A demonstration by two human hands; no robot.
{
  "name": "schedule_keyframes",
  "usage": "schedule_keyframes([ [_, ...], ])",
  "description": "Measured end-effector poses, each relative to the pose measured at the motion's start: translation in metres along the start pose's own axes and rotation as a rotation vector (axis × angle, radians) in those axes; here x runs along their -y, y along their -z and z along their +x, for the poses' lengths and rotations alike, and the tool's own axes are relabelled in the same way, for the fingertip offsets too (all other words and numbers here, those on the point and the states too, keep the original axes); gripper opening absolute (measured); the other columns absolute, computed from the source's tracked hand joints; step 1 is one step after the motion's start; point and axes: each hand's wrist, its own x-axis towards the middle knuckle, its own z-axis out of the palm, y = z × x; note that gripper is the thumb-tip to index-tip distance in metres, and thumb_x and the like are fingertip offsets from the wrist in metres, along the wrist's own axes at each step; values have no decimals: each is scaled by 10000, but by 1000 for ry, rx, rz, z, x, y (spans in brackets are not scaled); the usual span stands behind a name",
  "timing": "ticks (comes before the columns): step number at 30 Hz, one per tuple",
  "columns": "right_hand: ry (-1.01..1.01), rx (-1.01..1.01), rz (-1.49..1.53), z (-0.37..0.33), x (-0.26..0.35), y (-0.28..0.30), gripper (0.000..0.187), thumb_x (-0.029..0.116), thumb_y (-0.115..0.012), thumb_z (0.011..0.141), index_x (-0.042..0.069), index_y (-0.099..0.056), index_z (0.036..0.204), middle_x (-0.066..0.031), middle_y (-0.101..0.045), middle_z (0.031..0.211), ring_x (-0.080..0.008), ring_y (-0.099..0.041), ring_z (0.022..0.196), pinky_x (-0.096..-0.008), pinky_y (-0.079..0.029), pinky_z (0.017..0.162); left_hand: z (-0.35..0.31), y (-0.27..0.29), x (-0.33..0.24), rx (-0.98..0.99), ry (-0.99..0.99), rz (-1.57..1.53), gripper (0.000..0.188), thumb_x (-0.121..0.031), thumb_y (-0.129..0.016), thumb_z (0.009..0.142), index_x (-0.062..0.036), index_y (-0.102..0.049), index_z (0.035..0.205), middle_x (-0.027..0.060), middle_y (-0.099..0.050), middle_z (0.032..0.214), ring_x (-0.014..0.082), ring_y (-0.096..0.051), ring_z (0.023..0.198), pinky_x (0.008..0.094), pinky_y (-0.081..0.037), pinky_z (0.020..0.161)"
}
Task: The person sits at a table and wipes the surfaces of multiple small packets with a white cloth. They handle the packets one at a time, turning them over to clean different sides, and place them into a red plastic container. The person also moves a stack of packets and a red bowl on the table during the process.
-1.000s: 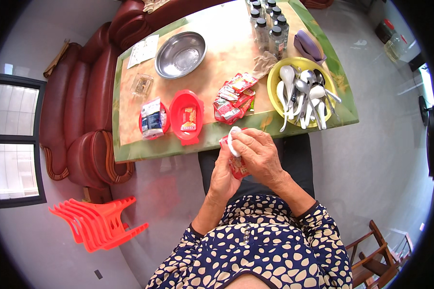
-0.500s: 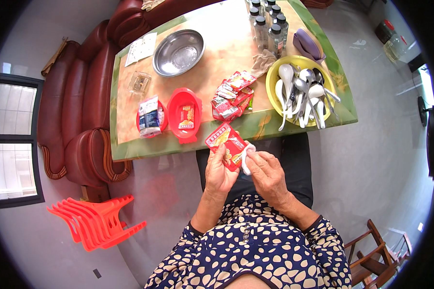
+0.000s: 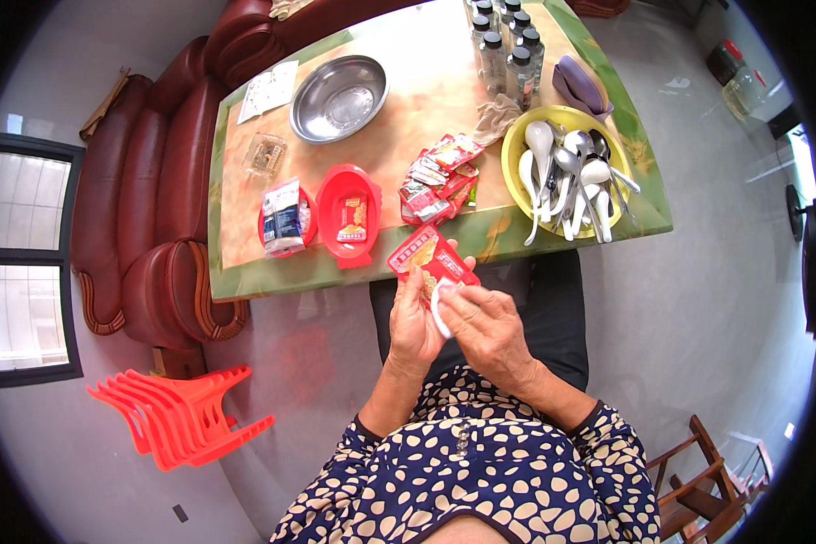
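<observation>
In front of the table's near edge, my left hand [image 3: 413, 323] is closed around a red seasoning packet [image 3: 412, 255], thumb on its printed face and fingertips behind it. My right hand [image 3: 488, 332] pinches a folded white cloth [image 3: 441, 311] and presses it against the packet's lower right part, which it partly hides. Just beyond my hands, a loose heap of similar red packets [image 3: 438, 181] lies on the table. Left of that heap, a red plastic basket [image 3: 323, 193] holds a single red packet [image 3: 353, 220].
A yellow bowl [image 3: 510, 172] of spoons sits at the table's right edge. Behind it are a beige cloth [image 3: 497, 118], a purple pouch [image 3: 582, 86] and several black-capped bottles [image 3: 519, 80]. A steel basin [image 3: 305, 116] and a clear glass ashtray-like dish [image 3: 265, 155] stand farther left.
My right hand has moved left, wiping the white cloth from the packet's right edge onto its printed face. My left hand keeps its hold, and the packet has barely shifted.
</observation>
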Motion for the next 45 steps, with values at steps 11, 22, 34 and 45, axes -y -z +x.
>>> schedule_keyframes([
  [11,60,58,-6,28,-8,-1,310,126,-610,777,73,-680,1074,-31,-622,1237,-208,-551,1114,-352,-397,937,-4,-9,-8,73,151,30,765,-615,-202,975,4,-362,1394,217,-452,1382,347,-480,1252,460,-379,1076],
  [22,16,85,-84,-3,-18,19,334,105,-606,784,58,-662,1110,-31,-607,1255,-204,-543,1124,-351,-395,931,-7,6,-7,6,47,173,422,-182,-456,1002,-1,-380,1375,171,-512,1338,309,-550,1184,459,-482,979],
  [34,-54,89,46,-15,-17,19,379,15,-656,741,57,-636,1117,-70,-623,1216,-239,-575,1031,-373,-408,898,-9,5,-7,22,75,111,387,-151,-440,1003,25,-411,1347,197,-514,1331,304,-550,1188,449,-475,993],
  [45,31,14,-86,31,-6,-12,372,111,-663,712,100,-669,1084,-18,-628,1234,-206,-550,1098,-375,-349,903,-19,8,3,-61,146,54,616,-537,-258,1007,-81,-384,1401,109,-525,1313,235,-517,1214,396,-425,1034],
])
